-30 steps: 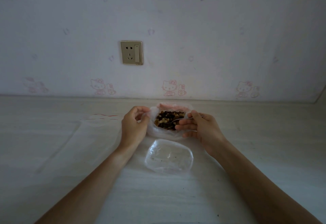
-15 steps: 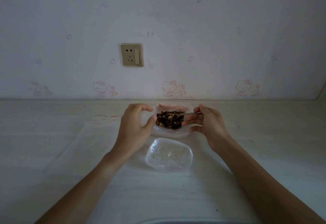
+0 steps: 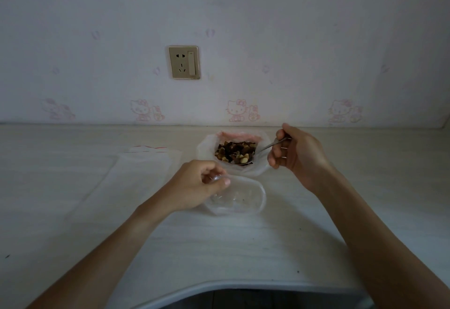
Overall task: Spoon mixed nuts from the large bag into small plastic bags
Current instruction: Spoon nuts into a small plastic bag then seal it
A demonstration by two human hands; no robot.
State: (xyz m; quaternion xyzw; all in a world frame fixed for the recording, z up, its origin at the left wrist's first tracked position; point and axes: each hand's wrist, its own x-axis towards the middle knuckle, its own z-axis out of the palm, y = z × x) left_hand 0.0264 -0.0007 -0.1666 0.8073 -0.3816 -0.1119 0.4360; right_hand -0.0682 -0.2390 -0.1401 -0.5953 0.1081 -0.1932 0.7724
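Wall (image 3: 267, 28) behind, pale wallpaper with faint pink cartoon cat prints low down. Pale wood-grain table (image 3: 219, 243) runs full width, with a curved cut-out edge at the near side. A stack of flat clear zip bags (image 3: 126, 179) lies on the table left of centre, red seal line at its far end.

Large bag (image 3: 258, 165) sits on the table near the wall, a bit right of centre, its clear plastic rolled down and its mouth open, pink showing at the far rim. Mixed nuts (image 3: 233, 153) fill it, dark and tan pieces. Just in front of it, nearly touching, is the small plastic bag (image 3: 246, 199), clear, mouth held open in a rounded shape, only a few specks visible inside.

Right hand (image 3: 297, 155) is beside the large bag's right edge, grip closed around the handle of a metal spoon (image 3: 265, 148). The spoon angles down and left, its bowl among the nuts at the near edge of the pile, a few pieces on it. Left hand (image 3: 197, 184) is at the small bag's left rim, fingers curled, thumb and fingertips pinching the plastic edge. Both forearms are bare, reaching in from the near corners.

Wall socket (image 3: 184, 62), beige plate with a switch, is on the wall above and left of the bags.
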